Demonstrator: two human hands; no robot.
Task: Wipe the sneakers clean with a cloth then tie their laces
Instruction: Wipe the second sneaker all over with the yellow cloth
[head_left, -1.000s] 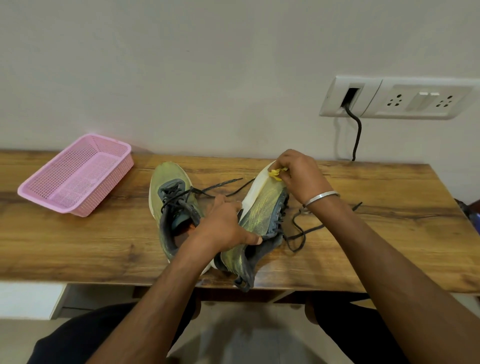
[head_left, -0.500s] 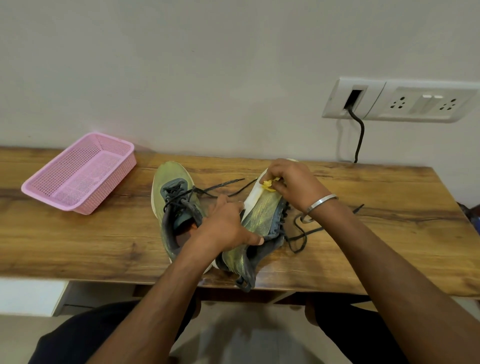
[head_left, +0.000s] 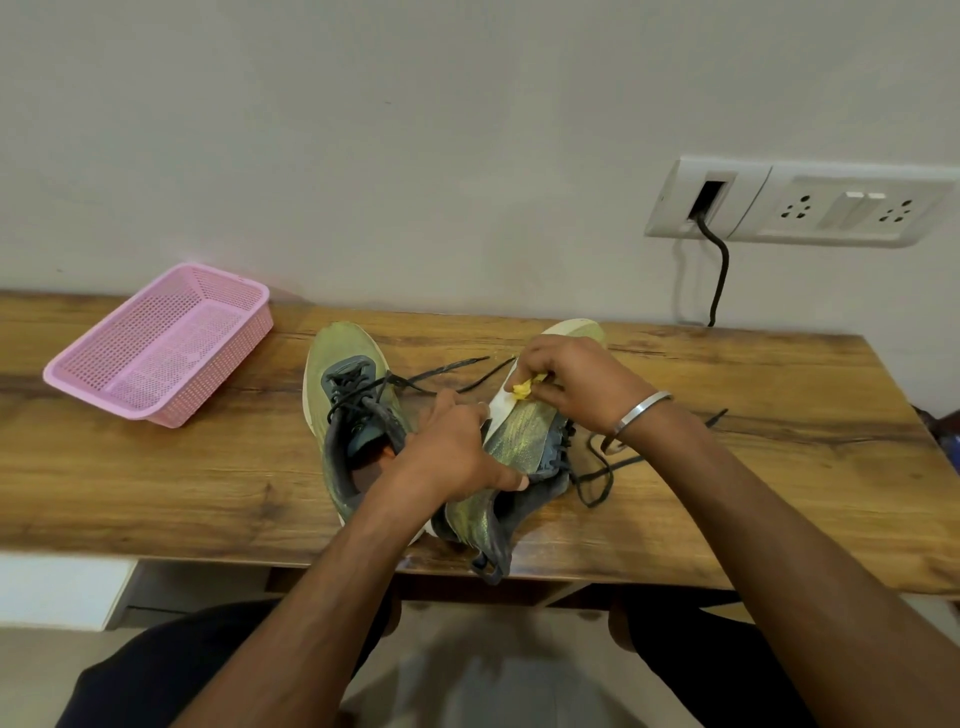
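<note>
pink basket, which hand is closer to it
Left. The left hand grips the tilted sneaker past the flat sneaker from the pink basket; the right hand, pinching a yellow cloth, lies farther right.

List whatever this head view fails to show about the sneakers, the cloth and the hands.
- Yellow cloth: only a scrap shows; the right hand pinching it hides the rest.
- Tilted sneaker: its sole side faces away, and the left hand gripping it covers part of the upper.
- Upright sneaker: heel hidden behind the left forearm.
- Dirt left on either shoe: too fine to judge.
- Table: its right end is cut off by the frame edge.
</note>
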